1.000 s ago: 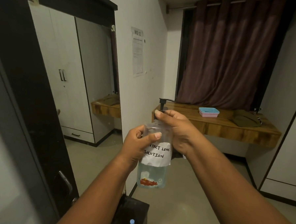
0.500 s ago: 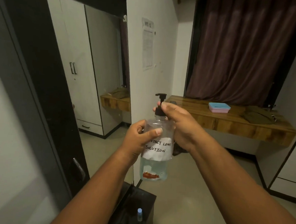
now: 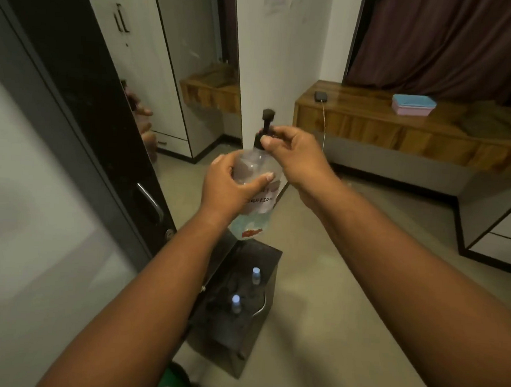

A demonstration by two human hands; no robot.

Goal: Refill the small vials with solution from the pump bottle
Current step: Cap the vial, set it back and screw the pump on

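Note:
I hold a clear pump bottle (image 3: 254, 220) with a white handwritten label and some liquid in its lower part, at chest height. My left hand (image 3: 229, 186) wraps around the bottle's shoulder. My right hand (image 3: 294, 158) pinches the black collar of the pump (image 3: 267, 117) at the neck. Below, on a dark low stand (image 3: 271, 259), stand two small vials with pale blue caps, one farther (image 3: 256, 274) and one nearer (image 3: 235, 303). Both vials are upright and capped.
A dark door with a metal handle (image 3: 150, 198) and a mirror stand at the left. A wooden counter (image 3: 370, 125) at the back right carries a blue-and-pink box (image 3: 413, 104) and a dark device on a cable (image 3: 321, 96). A green object (image 3: 173, 378) lies by my feet.
My view has tilted down, so the stand and both vials now show. The bottle has tipped slightly away and my right fingers have shifted on the pump collar.

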